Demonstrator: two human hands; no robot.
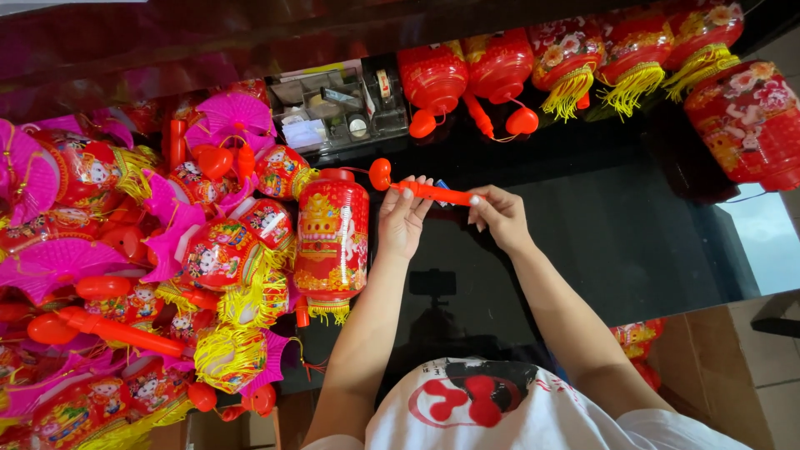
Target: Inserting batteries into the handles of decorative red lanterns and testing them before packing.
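Wearer: a white shirt (500, 412) with a red and black print fills the bottom edge, both bare forearms reaching away over the table.
Table: black glossy tabletop (633, 242), reflecting a small stand below the hands.
Left hand: the left hand (403, 218) is closed around the near-left part of an orange-red stick handle (433, 192), fingers wrapped over it.
Right hand: the right hand (500, 215) pinches the stick's right end between thumb and fingertips.
Stick: held level just above the tabletop, between both hands; a round red knob (380, 173) sits at its left tip, and a thin cord seems to run from there to the lantern, though it is hard to trace.
Lantern: a red and gold cylinder lantern (332, 237) with a yellow fringe stands just left of the left hand.
Left side: a heap of pink and red lanterns (142, 250) with fans and tassels.
Far edge: a clear organiser box (333, 108), then a row of red lanterns (583, 58) with yellow tassels.
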